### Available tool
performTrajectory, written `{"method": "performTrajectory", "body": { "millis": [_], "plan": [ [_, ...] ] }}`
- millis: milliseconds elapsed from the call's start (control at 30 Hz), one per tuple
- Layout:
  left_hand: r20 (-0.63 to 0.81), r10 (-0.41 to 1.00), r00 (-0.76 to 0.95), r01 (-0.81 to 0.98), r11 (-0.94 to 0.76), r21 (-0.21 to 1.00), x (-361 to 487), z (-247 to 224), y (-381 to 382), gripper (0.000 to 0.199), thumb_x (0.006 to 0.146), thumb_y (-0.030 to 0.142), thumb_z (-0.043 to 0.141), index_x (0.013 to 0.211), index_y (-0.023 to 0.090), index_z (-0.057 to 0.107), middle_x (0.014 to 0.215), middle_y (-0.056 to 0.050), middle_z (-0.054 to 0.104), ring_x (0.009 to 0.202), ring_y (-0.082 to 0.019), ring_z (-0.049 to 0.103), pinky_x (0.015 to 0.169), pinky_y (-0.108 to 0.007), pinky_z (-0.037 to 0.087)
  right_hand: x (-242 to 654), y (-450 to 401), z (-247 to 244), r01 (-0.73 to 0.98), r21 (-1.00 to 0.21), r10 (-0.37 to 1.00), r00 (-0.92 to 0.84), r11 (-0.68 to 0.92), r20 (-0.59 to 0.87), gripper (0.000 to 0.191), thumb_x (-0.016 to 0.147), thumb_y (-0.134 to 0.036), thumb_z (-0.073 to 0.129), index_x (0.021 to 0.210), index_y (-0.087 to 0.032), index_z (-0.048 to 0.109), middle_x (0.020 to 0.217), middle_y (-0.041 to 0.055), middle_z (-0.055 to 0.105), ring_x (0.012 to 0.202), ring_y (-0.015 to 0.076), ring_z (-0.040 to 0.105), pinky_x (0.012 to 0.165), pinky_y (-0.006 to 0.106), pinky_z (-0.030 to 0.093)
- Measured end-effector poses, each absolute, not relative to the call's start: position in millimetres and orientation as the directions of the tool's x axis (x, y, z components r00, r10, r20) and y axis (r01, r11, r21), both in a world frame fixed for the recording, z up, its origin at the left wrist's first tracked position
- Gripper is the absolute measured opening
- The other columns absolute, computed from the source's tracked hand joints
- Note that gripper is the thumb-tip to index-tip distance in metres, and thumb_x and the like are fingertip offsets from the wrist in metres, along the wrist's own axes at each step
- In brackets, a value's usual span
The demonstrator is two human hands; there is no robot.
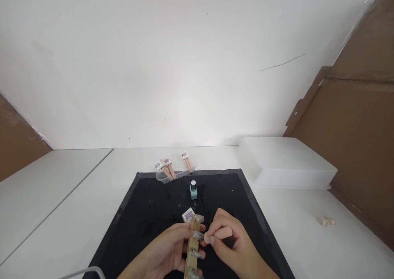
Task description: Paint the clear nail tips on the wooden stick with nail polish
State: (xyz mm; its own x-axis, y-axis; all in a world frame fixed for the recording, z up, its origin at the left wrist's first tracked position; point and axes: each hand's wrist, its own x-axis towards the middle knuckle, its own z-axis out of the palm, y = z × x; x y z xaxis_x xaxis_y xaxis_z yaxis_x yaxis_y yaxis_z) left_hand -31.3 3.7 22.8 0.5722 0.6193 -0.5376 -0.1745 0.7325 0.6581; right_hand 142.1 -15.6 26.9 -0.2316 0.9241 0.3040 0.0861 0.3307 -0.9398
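Note:
My left hand [170, 246] grips a narrow wooden strip [192, 246], held nearly upright in the picture. Several clear nail tips [197, 253] stick out from its right side. Between the thumb and fingers of my right hand [229, 240] is a small peach-coloured paddle-shaped tool [223, 232]. Its rounded end is right by one of the upper nail tips; whether they touch I cannot tell. A white square piece with a purple pattern [188, 215] lies just behind the strip. Beyond it stands a mint-green nail polish bottle [193, 192] with its cap on.
Under the hands lies a black mat [147, 213] on a white table [70, 225]. A clear tray [181, 174] at the mat's far edge holds several peach sticks with white patterned heads. A white box [292, 168] and small beige rings [324, 221] are at the right.

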Motion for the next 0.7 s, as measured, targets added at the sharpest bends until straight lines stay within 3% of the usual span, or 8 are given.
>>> {"method": "performTrajectory", "body": {
  "millis": [700],
  "plan": [
    [-0.553,0.62,0.557,-0.172,0.737,0.654,-33.3,21.6,3.8,0.03,0.073,0.019,0.05,0.102,0.013,0.055,0.082,-0.006,0.061,0.074,-0.019,0.057,0.074,-0.048,0.047,143.8,-14.3,25.4,0.121,-0.934,0.933,-0.181,0.337,0.313,0.013,0.069,-0.01,0.049,0.06,-0.017,0.054,0.064,0.002,0.05,0.058,0.0151,0.047,0.051,0.025,0.034]
  ]
}}
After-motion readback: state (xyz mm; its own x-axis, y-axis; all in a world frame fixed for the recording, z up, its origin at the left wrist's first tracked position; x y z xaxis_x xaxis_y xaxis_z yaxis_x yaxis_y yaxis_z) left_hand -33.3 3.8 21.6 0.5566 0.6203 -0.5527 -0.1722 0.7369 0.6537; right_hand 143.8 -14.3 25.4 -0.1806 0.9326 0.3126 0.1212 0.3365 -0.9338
